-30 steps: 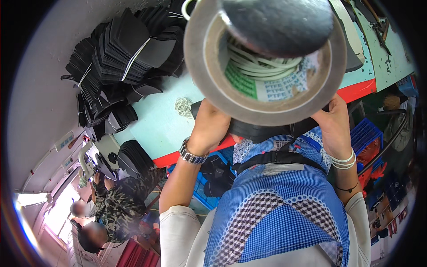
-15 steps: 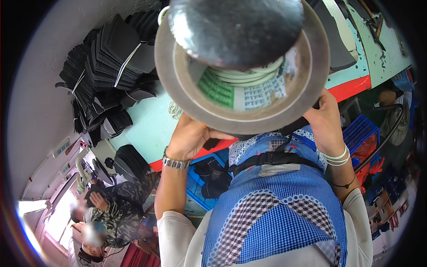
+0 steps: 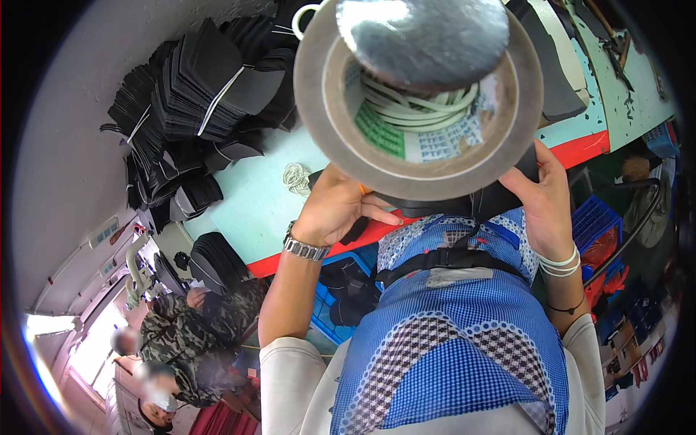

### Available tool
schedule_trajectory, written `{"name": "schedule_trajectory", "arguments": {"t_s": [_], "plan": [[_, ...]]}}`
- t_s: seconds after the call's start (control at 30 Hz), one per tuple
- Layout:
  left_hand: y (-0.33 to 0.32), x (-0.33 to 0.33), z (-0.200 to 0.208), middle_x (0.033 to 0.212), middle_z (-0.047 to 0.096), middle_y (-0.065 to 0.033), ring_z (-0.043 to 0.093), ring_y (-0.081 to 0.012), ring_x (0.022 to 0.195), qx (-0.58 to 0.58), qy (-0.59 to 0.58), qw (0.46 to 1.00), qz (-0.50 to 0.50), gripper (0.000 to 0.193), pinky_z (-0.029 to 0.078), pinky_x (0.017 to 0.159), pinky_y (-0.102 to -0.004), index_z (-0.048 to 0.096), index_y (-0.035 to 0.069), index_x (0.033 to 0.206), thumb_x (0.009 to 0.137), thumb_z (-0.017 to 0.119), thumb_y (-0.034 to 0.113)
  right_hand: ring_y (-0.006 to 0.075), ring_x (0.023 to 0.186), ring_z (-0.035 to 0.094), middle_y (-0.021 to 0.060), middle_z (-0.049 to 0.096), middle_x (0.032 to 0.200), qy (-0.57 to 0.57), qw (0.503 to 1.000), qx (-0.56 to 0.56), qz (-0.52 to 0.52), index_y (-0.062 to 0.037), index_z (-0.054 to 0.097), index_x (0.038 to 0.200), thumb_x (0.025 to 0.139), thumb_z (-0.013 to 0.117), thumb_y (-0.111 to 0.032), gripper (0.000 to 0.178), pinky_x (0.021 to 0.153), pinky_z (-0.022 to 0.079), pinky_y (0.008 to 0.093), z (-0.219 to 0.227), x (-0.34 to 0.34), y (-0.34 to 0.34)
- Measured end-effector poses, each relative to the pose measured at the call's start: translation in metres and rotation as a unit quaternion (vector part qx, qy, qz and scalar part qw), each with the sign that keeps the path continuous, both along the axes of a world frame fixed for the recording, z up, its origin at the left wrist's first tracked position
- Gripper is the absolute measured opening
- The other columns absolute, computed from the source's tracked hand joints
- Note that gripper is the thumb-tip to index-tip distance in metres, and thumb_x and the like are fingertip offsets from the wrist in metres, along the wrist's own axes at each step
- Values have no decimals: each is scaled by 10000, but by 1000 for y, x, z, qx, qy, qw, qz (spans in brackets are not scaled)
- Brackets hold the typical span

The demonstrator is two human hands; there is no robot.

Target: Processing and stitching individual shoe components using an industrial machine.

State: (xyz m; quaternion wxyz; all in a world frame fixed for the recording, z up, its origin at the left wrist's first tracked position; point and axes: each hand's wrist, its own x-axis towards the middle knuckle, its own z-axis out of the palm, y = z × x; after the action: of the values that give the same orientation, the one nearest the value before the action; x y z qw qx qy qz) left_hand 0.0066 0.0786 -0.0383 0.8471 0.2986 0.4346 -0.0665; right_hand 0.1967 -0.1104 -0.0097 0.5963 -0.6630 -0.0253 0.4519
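Note:
Between my two hands is a stack of black sheet pieces (image 3: pixel 484 204), held at the red front edge of the table and mostly hidden by a grey ring-shaped holder. My left hand (image 3: pixel 335 209) grips its left side, thumb pointing inward, an orange band on one finger. At the right side, my right hand (image 3: pixel 542 206) is closed on the same black pieces, fingers partly hidden behind them. The grey ring-shaped holder (image 3: pixel 317 123) is close to the camera, with white rubber bands (image 3: pixel 428 116) inside and a shiny metal dome (image 3: pixel 428 36) above them. White bands also circle my right wrist.
Banded bundles of black pieces (image 3: pixel 217 94) are piled at the far left of the pale table (image 3: pixel 254 217). Loose white bands (image 3: pixel 296 178) lie near my left hand. Below the edge stands a blue crate (image 3: pixel 326 322). Another person (image 3: pixel 181 326) sits at lower left; blue baskets (image 3: pixel 598 225) stand right.
The view has shifted, so the ring appears farther right and slightly higher. Both hands still hold the black pieces. The person at lower left has lowered a hand.

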Motion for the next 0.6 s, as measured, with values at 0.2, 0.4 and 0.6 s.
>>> {"name": "schedule_trajectory", "arguments": {"t_s": [0.2,0.4,0.6], "plan": [[-3,-5,7,877,670,-174,725,-245,725,-23,-3,999,49,300,637,659,-450,500,-149,1140,970,553,93,137,932,642,107,670,1054,16,1000,4,4,60,570,1187,822,716,-63,412,845,512,262,-2,-5,3],[-4,9,-1,861,665,-198,719,-285,704,43,22,999,-23,304,625,711,-480,486,-140,1198,973,515,62,137,954,636,100,671,1062,-5,1000,-3,1,62,573,1187,835,695,-37,385,887,488,267,-1,-2,-4],[4,-5,-7,804,669,-169,714,-263,696,-38,-42,994,94,299,631,695,-462,489,-128,1199,978,515,71,144,972,633,102,665,1085,-16,999,28,-14,62,572,1193,845,695,-38,383,900,484,277,0,-13,8]]}}
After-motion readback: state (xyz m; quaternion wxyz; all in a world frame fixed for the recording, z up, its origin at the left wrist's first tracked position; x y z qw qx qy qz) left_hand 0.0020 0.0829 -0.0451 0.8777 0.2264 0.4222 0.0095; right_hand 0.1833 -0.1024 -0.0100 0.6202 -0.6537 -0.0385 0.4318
